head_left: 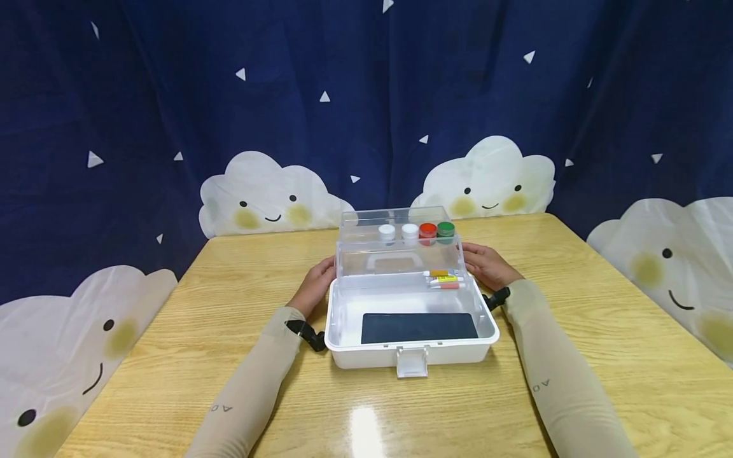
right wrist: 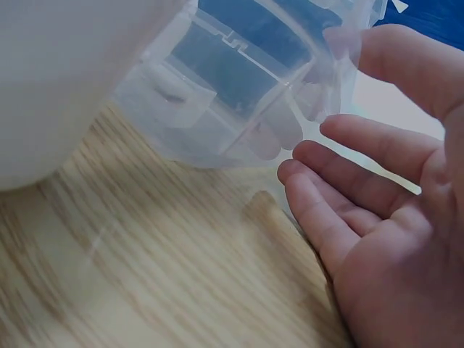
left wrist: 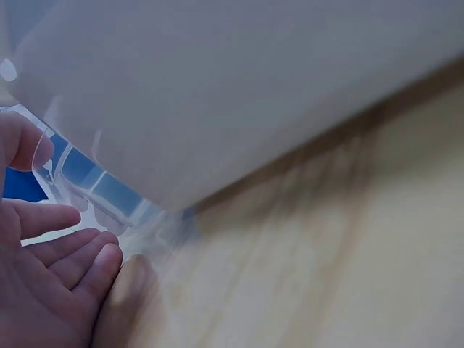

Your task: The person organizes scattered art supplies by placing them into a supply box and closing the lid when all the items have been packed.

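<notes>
A white box (head_left: pixel 366 358) with clear upper plastic parts (head_left: pixel 357 261) raised at its back stands on the table. My left hand (head_left: pixel 314 287) is at the left of the clear plastic. In the left wrist view its thumb touches the plastic, its other fingers loosely extended. My right hand (head_left: pixel 487 264) is at the opposite side. The right wrist view shows its fingers (right wrist: pixel 362 181) relaxed, thumb against the clear edge. A dark flat rectangle (head_left: pixel 419 327) lies inside the box. Small jars with white, red (head_left: pixel 427 233) and green (head_left: pixel 445 231) tops sit in the clear part.
Several slim tubes or pens (head_left: pixel 443 278) in orange, yellow and coral lie at the clear part's right. A white latch (head_left: pixel 411 362) hangs at the box's front. Around it is the wooden table (head_left: pixel 189 362); behind, a dark blue curtain (head_left: pixel 366 76) with clouds.
</notes>
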